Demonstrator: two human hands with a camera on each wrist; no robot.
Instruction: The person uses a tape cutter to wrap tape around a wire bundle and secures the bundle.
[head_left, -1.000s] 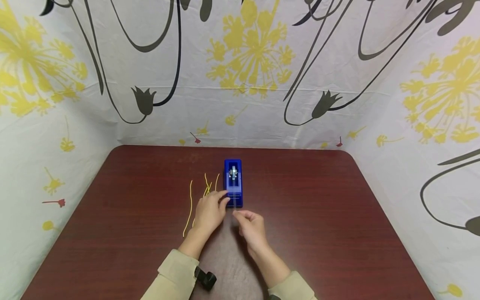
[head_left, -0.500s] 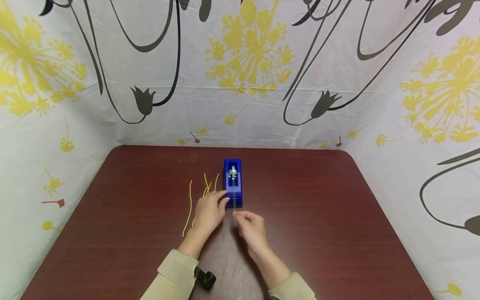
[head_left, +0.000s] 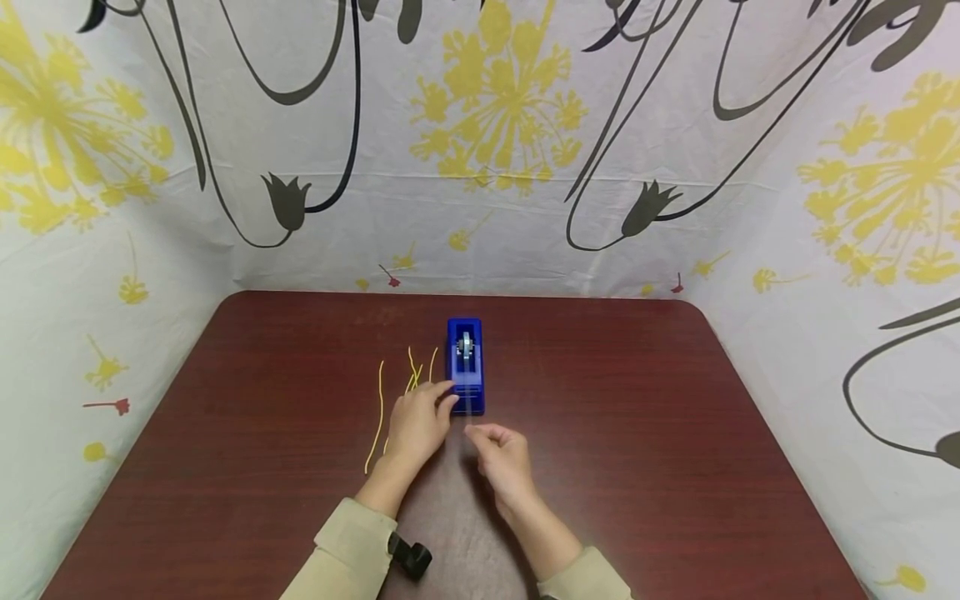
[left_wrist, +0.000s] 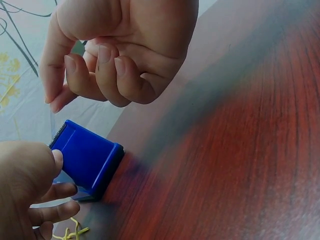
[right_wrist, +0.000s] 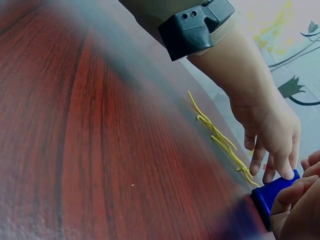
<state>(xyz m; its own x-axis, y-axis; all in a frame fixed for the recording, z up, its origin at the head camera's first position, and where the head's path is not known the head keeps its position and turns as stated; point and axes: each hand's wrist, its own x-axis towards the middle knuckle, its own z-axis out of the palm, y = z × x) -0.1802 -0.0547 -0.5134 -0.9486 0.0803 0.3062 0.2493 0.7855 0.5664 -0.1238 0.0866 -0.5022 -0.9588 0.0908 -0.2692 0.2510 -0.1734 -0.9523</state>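
Observation:
A blue tape dispenser (head_left: pixel 467 377) stands toward the back of the table, its tape roll (head_left: pixel 466 345) at the far end. My left hand (head_left: pixel 420 422) holds the dispenser by its left side; in the left wrist view the thumb lies on the blue body (left_wrist: pixel 89 156) close to the toothed cutter. Between thumb and forefinger, my right hand (head_left: pixel 506 460) pinches the end of a clear tape strip (head_left: pixel 469 410), drawn out past the dispenser's near end. The other right fingers are curled in toward the palm. Part of the dispenser's left side is hidden behind my left hand.
Several thin yellow strings (head_left: pixel 379 408) lie left of the dispenser, partly under my left hand and wrist. The dark red wooden table (head_left: pixel 637 433) is enclosed by a white flower-patterned cloth (head_left: pixel 525 233). A black camera (head_left: pixel 411 557) is strapped to my left wrist.

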